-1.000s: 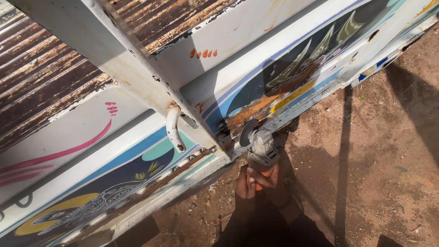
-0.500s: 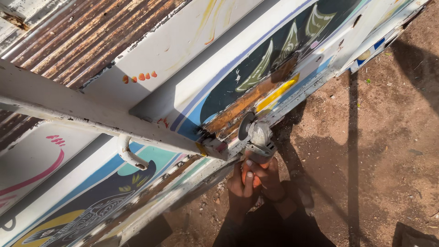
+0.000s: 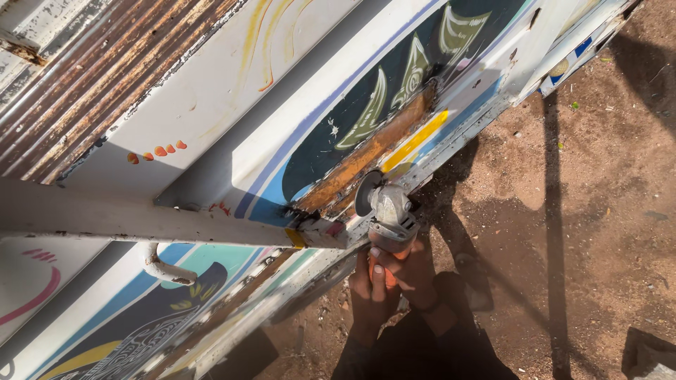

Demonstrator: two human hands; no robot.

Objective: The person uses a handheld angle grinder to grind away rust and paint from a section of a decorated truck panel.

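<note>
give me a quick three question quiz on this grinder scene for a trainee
1. True or false: both hands grip the angle grinder.
2. Multiple choice: the grinder's disc sits against A) the dirt ground, B) the rusty bare strip on the painted metal panel, C) the curved white handle.
3. Short answer: what colour is the part of the grinder body that shows between the hands?

Key
1. True: the left hand and the right hand both wrap the body below the grey head.
2. B: the disc meets the rusty strip on the painted panel, away from the ground and the handle.
3. Orange.
</note>
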